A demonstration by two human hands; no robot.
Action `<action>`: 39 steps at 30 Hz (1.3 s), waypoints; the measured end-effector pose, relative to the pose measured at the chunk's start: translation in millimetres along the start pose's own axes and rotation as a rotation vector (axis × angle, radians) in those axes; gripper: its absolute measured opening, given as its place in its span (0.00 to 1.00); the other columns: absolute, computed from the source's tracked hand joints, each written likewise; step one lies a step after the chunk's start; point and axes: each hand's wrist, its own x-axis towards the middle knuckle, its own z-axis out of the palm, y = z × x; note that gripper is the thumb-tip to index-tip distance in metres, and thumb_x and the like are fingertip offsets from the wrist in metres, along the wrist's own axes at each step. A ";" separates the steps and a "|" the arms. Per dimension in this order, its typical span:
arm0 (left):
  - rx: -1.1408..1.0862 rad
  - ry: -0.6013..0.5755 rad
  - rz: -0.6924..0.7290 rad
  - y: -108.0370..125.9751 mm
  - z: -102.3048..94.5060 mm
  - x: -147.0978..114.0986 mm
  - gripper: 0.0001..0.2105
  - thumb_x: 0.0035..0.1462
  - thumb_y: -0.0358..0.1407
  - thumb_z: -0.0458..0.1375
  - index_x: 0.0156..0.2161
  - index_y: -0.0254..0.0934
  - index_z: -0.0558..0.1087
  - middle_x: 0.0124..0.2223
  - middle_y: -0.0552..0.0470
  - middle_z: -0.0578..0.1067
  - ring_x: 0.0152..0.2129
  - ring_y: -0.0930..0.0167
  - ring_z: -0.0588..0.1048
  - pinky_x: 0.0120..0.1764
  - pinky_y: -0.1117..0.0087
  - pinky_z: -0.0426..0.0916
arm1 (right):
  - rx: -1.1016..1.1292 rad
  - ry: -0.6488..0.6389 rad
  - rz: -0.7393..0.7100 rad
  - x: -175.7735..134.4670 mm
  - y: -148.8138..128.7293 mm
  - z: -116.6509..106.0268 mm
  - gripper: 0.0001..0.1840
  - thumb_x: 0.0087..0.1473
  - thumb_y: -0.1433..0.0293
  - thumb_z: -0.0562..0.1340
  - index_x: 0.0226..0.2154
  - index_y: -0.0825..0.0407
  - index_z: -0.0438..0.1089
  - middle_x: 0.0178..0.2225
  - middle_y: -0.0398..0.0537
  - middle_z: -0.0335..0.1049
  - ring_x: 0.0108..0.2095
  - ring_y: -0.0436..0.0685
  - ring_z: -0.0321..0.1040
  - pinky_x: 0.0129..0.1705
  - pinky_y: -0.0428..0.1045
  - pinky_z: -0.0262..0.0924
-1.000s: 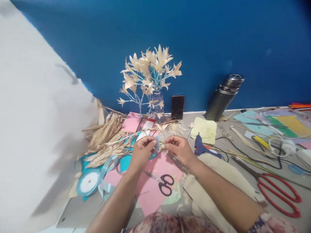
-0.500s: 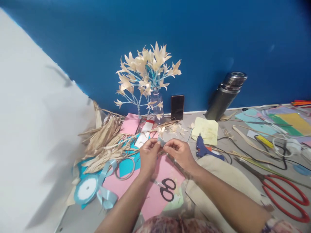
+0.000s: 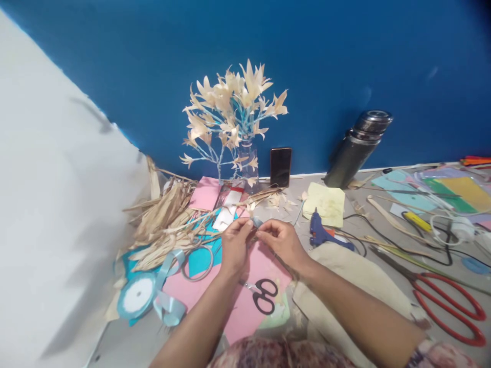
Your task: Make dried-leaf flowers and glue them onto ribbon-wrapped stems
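Note:
Near the middle of the table, my left hand [image 3: 237,243] and my right hand [image 3: 283,242] meet fingertip to fingertip. Between them shows a short piece of light blue ribbon [image 3: 256,222], pinched from both sides. A small cream flower [image 3: 251,208] shows just above my left thumb; whether it is joined to the ribbon I cannot tell. Below my hands lie small black-handled scissors [image 3: 265,296] on pink sheets [image 3: 245,317]. A roll of light blue ribbon [image 3: 138,295] with a loose curled end lies to the left.
Cream flowers [image 3: 233,97] on blue-wrapped stems stand in a clear bottle [image 3: 248,158] by a phone [image 3: 280,167]. Dried husks [image 3: 164,214] are heaped left. Rightward are a blue glue gun [image 3: 326,236], a leaning flask [image 3: 356,151], cables and large red-handled scissors [image 3: 448,306].
My hands stay together in nearly the same place. The fingertips have shifted slightly on the blue ribbon, and the view has tilted a little.

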 end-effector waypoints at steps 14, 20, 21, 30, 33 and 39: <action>0.090 -0.015 0.030 -6.6 -10.7 1.7 0.11 0.43 0.31 0.70 0.31 0.34 0.74 0.23 0.59 0.72 0.19 0.79 0.67 0.24 0.78 0.61 | 0.071 -0.038 0.057 0.8 4.8 -0.1 0.09 0.48 0.66 0.68 0.26 0.53 0.71 0.19 0.39 0.70 0.19 0.48 0.63 0.21 0.42 0.55; 0.003 -0.014 -0.093 6.3 -1.3 -2.2 0.15 0.35 0.31 0.73 0.29 0.34 0.73 0.23 0.57 0.76 0.20 0.76 0.73 0.27 0.75 0.68 | 0.161 -0.029 0.078 0.5 -0.8 5.2 0.14 0.46 0.64 0.70 0.30 0.50 0.65 0.18 0.36 0.68 0.19 0.51 0.68 0.20 0.43 0.59; 0.001 -0.002 -0.103 8.7 -0.5 -2.6 0.16 0.34 0.31 0.73 0.29 0.34 0.73 0.23 0.56 0.77 0.20 0.75 0.74 0.27 0.75 0.69 | 0.120 -0.050 0.077 1.6 -5.7 3.3 0.14 0.46 0.64 0.70 0.30 0.50 0.65 0.19 0.36 0.69 0.20 0.51 0.69 0.22 0.44 0.61; -0.018 0.072 -0.164 11.1 -4.2 2.2 0.19 0.30 0.29 0.73 0.30 0.35 0.72 0.24 0.58 0.76 0.20 0.74 0.74 0.26 0.74 0.70 | -1.180 0.045 0.051 -15.6 -50.3 -106.0 0.05 0.55 0.70 0.62 0.31 0.51 0.75 0.33 0.48 0.78 0.35 0.56 0.72 0.34 0.47 0.53; 0.011 0.018 -0.158 6.7 -3.7 2.2 0.17 0.32 0.30 0.73 0.30 0.34 0.72 0.24 0.58 0.75 0.19 0.76 0.72 0.24 0.76 0.68 | -1.425 0.020 0.172 -29.8 -40.4 -135.8 0.07 0.55 0.67 0.64 0.36 0.53 0.74 0.40 0.54 0.77 0.40 0.60 0.73 0.36 0.48 0.53; 0.018 -0.062 -0.258 -10.2 18.7 -3.7 0.15 0.35 0.28 0.72 0.30 0.34 0.72 0.24 0.56 0.76 0.21 0.74 0.74 0.29 0.73 0.71 | -1.462 0.002 0.258 -33.3 -21.3 -147.5 0.12 0.56 0.62 0.64 0.40 0.52 0.73 0.42 0.56 0.76 0.43 0.63 0.73 0.35 0.49 0.53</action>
